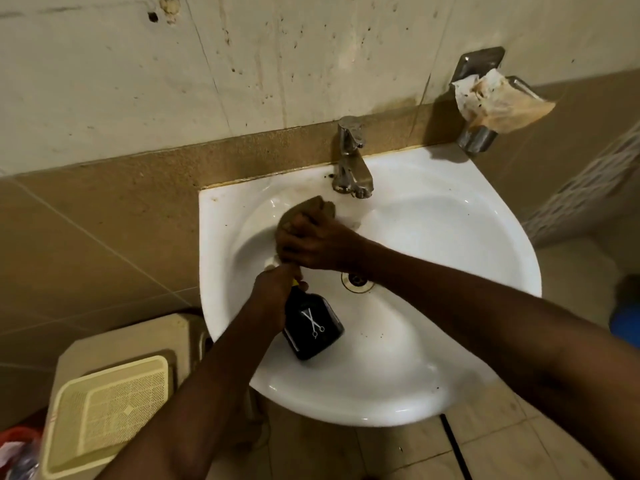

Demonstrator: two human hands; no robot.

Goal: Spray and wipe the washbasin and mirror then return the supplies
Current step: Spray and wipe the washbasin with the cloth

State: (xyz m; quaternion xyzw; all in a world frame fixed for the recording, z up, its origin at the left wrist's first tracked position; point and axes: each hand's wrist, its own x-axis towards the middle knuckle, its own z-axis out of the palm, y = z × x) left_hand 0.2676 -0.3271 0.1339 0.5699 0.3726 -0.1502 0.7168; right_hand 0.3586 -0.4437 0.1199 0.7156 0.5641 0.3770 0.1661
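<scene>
Presently the right hand [313,245] bunches the soft, pliable cloth [306,211]; just below it, the left hand [277,289] grips the rigid, probably slippery spray bottle [311,327] at its neck.

Spray bottle [313,329]: head and trigger hidden under the left hand [277,289]; only the black body shows. Small label marks unreadable.

Brown cloth [308,211]: lower half covered by the right hand [317,249].

Washbasin [433,237]: part of the bowl hidden behind both forearms; the drain [356,281] partly overlapped by the right wrist.

Blue object [627,313] cut off by right edge, cannot identify. Red item [17,441] at bottom-left corner cut off, blurred. Beige basket [107,414] cropped at bottom.
</scene>
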